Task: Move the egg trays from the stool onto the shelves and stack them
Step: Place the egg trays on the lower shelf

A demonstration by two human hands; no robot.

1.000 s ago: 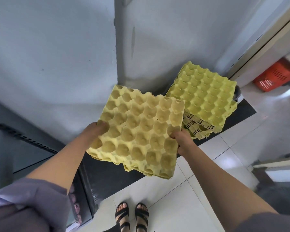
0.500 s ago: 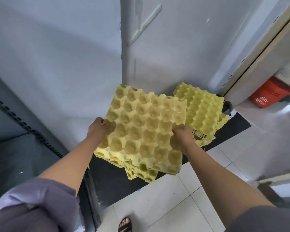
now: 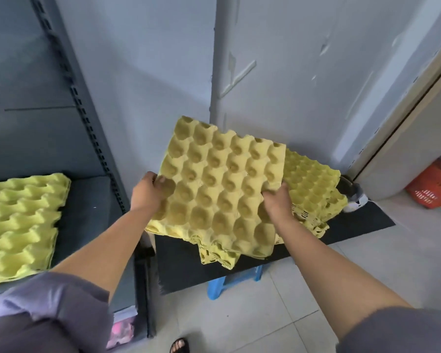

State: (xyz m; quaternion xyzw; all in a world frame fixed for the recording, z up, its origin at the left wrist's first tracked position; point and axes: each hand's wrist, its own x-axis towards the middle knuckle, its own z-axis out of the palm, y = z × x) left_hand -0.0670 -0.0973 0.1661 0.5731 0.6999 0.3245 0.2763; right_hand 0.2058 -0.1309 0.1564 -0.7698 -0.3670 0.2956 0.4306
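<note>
I hold a small stack of yellow egg trays (image 3: 219, 187) in the air at centre, tilted. My left hand (image 3: 148, 192) grips its left edge and my right hand (image 3: 278, 200) grips its right edge. One lower tray sticks out skewed at the stack's near corner. Behind it on the right, a pile of yellow egg trays (image 3: 313, 189) sits on a blue stool (image 3: 224, 284), of which only the legs show. On the grey shelf (image 3: 87, 212) at left lies a stack of yellow egg trays (image 3: 18, 225).
The shelf's slotted grey upright (image 3: 87, 118) stands between the shelf and my arms. A black mat (image 3: 354, 225) lies along the wall under the stool. An orange basket (image 3: 433, 187) sits at the far right by a doorway. My sandalled foot (image 3: 180, 346) shows on the tiled floor.
The held stack has swung left and up, away from the pile on the stool. My view has turned left, bringing the shelf and the trays on it into sight.
</note>
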